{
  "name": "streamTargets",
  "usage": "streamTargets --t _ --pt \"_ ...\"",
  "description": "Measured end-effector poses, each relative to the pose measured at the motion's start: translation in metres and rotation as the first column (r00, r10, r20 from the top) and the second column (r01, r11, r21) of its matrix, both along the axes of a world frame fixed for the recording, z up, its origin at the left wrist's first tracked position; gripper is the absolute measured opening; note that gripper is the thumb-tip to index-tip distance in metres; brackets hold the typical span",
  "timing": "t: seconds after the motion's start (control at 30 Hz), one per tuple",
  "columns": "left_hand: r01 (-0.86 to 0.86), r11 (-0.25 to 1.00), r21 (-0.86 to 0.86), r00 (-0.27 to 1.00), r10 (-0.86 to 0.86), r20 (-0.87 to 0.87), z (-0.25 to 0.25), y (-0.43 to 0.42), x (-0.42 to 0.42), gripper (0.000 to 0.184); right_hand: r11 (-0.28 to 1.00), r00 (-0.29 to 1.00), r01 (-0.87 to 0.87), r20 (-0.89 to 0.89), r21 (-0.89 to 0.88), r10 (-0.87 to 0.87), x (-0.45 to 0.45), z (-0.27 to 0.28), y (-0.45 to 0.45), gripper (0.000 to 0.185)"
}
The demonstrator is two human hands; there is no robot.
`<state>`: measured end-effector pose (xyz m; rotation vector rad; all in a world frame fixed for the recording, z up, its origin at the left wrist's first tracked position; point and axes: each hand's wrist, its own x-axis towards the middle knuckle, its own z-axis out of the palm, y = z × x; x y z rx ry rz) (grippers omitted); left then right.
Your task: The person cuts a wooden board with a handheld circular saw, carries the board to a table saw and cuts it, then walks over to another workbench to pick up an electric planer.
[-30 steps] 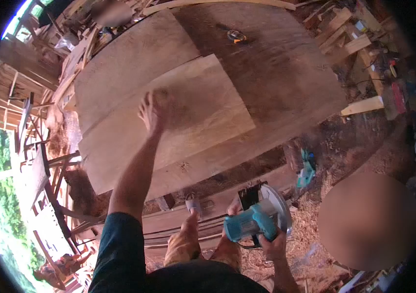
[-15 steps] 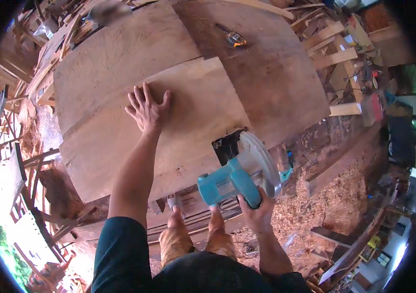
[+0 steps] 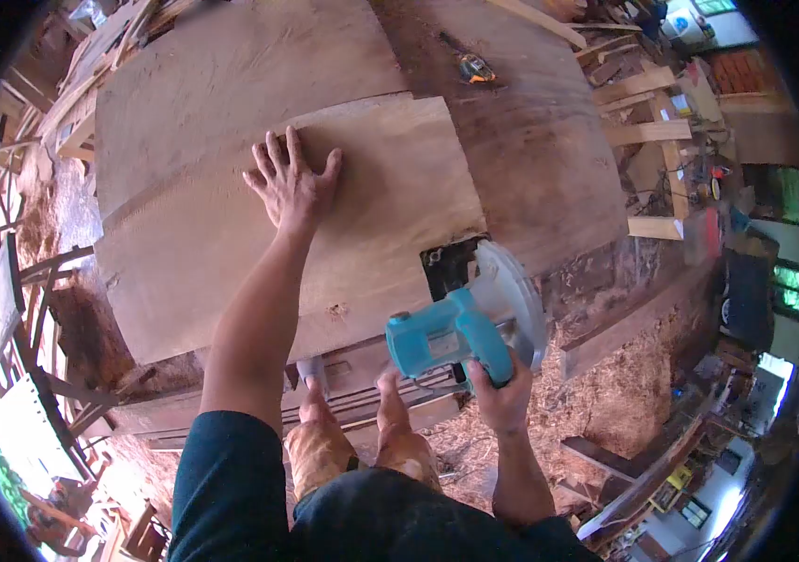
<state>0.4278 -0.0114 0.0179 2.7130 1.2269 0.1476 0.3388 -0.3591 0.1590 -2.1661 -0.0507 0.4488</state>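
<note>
My left hand [image 3: 298, 185] lies flat with fingers spread on a light plywood sheet [image 3: 371, 206]. That sheet rests on top of larger, darker boards. At the sheet's right front corner sits a teal circular saw [image 3: 432, 332], its black base plate [image 3: 451, 267] over the wood edge and its pale blade guard [image 3: 516, 295] on the right. My right hand [image 3: 502, 393] is wrapped round the saw's rear handle. The blade itself is hidden.
An orange and black tool [image 3: 474, 67] lies on the dark board [image 3: 540, 150] at the back. Wood strips [image 3: 648, 131] are piled on the right. Sawdust [image 3: 530, 431] covers the floor near my feet. Loose timber stands at the left.
The view has shifted a little, so the boards sit differently in the picture. My left hand stays flat on the sheet, and my right hand keeps its hold on the circular saw at the corner.
</note>
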Motion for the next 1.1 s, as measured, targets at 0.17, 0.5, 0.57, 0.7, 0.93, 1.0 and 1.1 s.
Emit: streamTargets --t 0.17,0.5,0.57,0.7,0.93,1.0,1.1 --pt "0.003 0.998 0.058 1.0 -0.004 0.017 -0.006 0.001 0.0 0.088 0.999 0.992 -0.031 0.117 -0.041 0.036 -0.001 -0.01 -0.005 0.02" --pt "-0.001 0.997 0.076 0.999 -0.003 0.049 -0.002 0.002 0.001 0.085 0.999 1.0 0.018 -0.008 0.027 -0.018 0.003 -0.008 -0.002 0.017" --pt "0.029 0.999 0.028 0.999 -0.029 0.022 0.005 0.004 0.001 0.085 1.0 1.0 0.007 -0.002 0.019 -0.007 0.002 -0.01 -0.004 0.017" --pt "0.075 0.997 0.035 0.994 -0.077 0.075 0.004 0.017 0.008 0.081 0.993 0.997 0.074 -0.04 0.091 -0.071 0.005 -0.003 0.009 0.017" --pt "0.091 0.992 0.085 0.993 -0.097 0.072 -0.005 0.018 0.011 0.079 0.999 0.991 -0.023 0.128 -0.026 0.026 0.001 -0.033 -0.007 0.021" --pt "0.11 0.994 0.026 0.991 -0.112 0.071 0.0 0.019 0.009 0.079 0.997 0.976 0.001 0.218 -0.08 0.017 -0.005 -0.05 -0.011 0.022" --pt "0.097 0.993 0.063 0.995 -0.098 0.015 0.004 0.018 0.011 0.075 0.992 0.988 0.104 0.107 0.075 -0.112 -0.005 -0.044 0.001 0.02"
